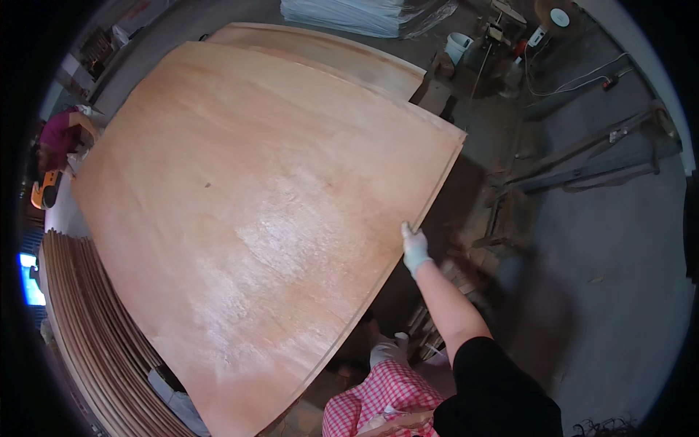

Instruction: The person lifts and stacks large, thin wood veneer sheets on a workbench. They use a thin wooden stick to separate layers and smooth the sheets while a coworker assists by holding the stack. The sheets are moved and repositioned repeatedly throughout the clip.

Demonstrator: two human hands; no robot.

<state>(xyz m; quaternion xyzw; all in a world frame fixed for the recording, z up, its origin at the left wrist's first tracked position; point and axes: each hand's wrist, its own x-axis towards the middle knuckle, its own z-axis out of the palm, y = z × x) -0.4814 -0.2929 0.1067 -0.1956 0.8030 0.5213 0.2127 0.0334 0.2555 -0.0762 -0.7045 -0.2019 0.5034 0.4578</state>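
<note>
A large, light-brown plywood sheet (182,138) fills the middle of the view, with a glossy patch of light on its surface and a small dark knot. My right hand (415,247), in a pale glove, grips the sheet's right edge, thumb on the top face and fingers hidden beneath. Another board edge shows just under this edge. My left hand does not show. Beyond the sheet's far edge, more plywood (328,58) sticks out.
A tall stack of thin sheets (95,328) stands at left. A person in purple (62,138) bends at the sheet's far left edge. A white bucket (458,46), a fan (557,18) and wrapped bundles (342,16) stand at the back; a metal frame (575,164) is at right.
</note>
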